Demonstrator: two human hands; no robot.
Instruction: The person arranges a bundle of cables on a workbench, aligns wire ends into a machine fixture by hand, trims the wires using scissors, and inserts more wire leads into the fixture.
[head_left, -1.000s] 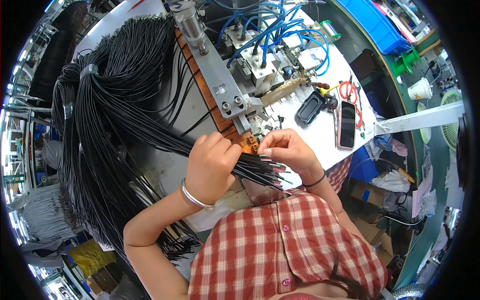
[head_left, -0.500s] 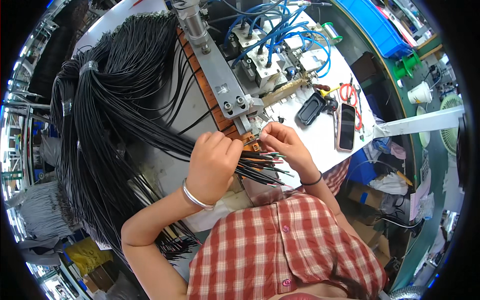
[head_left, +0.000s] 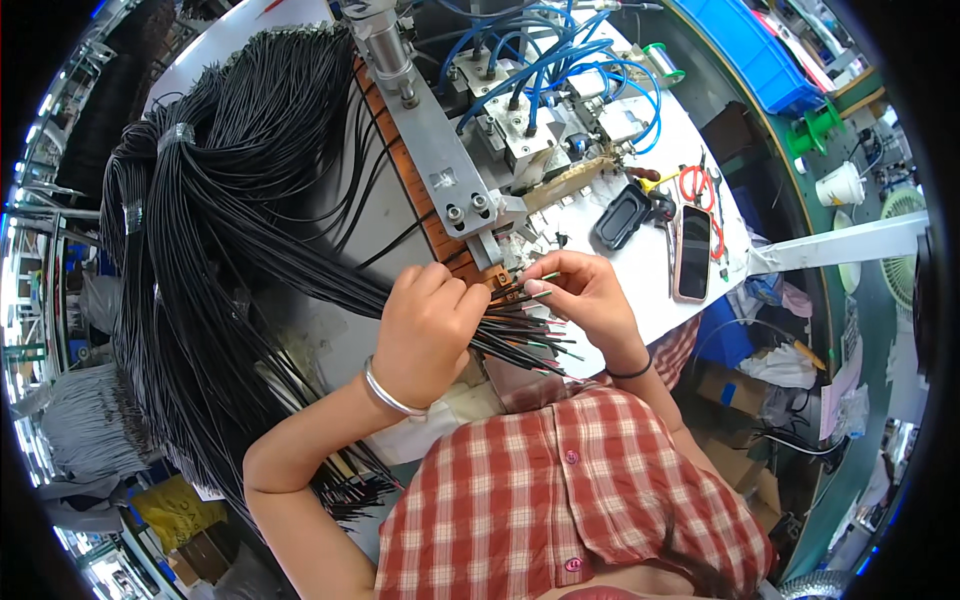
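Note:
My left hand [head_left: 430,335] is closed round a thick bundle of black cables [head_left: 335,283]. The stripped ends [head_left: 530,350], with thin red, green and white wires showing, stick out to the right of that fist. Just right of them, my right hand [head_left: 595,305] pinches one cable's end between thumb and forefinger, and a green wire tip shows by the thumb. Above the fingertips sits a small orange block [head_left: 497,277] beneath the arm of a metal press [head_left: 440,165]. What the left fingers wrap underneath is hidden.
Large hanks of black cable [head_left: 190,230] cover the table's left side. Blue air tubes [head_left: 560,60] loop over the machine. A black tray [head_left: 622,217], a phone [head_left: 693,253] and red-handled scissors [head_left: 697,188] lie on the right, with a white bar [head_left: 850,243] beyond.
My right hand has shifted slightly right from beside the orange block, its fingers turned, with a green wire tip now at its thumb. The left hand keeps its hold on the bundle.

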